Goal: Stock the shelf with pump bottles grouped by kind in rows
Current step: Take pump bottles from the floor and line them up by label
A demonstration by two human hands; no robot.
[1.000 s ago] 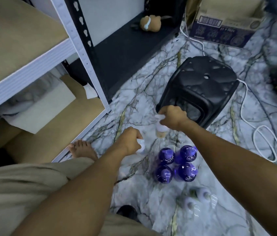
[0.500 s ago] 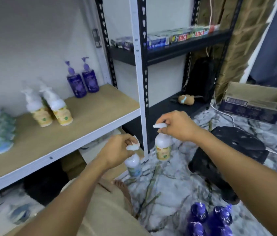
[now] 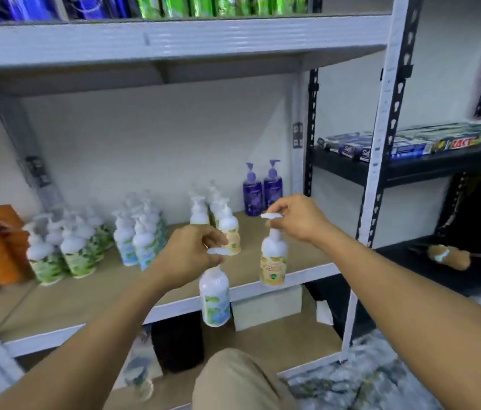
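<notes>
Carry-to-shelf step. Left hand [image 3: 192,250] pinches blue bottle [image 3: 215,297] by its pump, hanging below the shelf [image 3: 263,291] edge. Right hand [image 3: 298,220] likewise holds yellow bottle [image 3: 273,261], over the edge. Next: each joins its matching row behind.

A blue-labelled pump bottle [image 3: 215,295] is gripped by its pump head in the left hand [image 3: 187,255], hanging before the shelf [image 3: 307,273] edge. At its two o'clock, a yellow-labelled pump bottle [image 3: 274,258] is held likewise in the right hand [image 3: 295,218]. Purple bottles [image 3: 262,189] are stood at twelve o'clock.
</notes>
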